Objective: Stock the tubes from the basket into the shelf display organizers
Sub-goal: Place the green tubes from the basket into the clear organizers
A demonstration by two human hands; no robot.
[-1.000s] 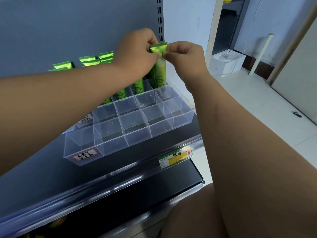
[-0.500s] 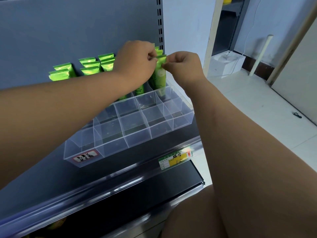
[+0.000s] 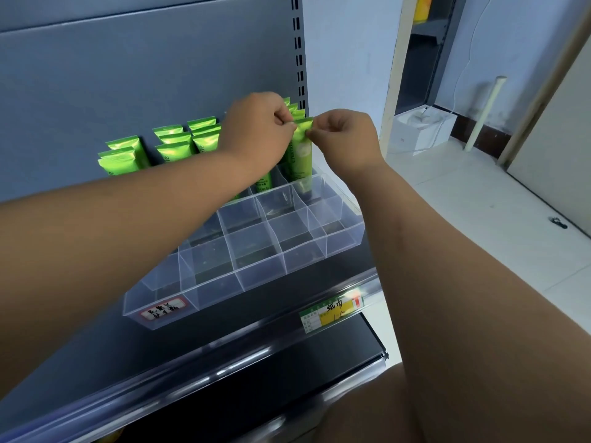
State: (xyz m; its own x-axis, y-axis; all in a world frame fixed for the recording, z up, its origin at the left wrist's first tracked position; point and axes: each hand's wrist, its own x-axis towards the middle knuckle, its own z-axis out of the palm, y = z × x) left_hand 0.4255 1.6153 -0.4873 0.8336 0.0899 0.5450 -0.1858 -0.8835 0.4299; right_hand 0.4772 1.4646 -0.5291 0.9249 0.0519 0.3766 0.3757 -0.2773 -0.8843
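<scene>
stocked green tubes (image 3: pixel 124 153) upright in back rows | left hand (image 3: pixel 256 129) fingers curled, pinching held tube (image 3: pixel 300 155) at top-left corner | held tube upright, foot in rightmost column of clear organizer (image 3: pixel 319 247), just before other tubes | right hand (image 3: pixel 343 135) fingers curled, pinching top-right corner

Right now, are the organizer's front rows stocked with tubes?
No, the organizer's front rows hold nothing; tubes stand only at the back, where the left hand and right hand pinch one tube.

Left hand (image 3: pixel 256 123), right hand (image 3: pixel 343 135) pinch green tube (image 3: pixel 300 151) over organizer (image 3: pixel 319 244).
</scene>
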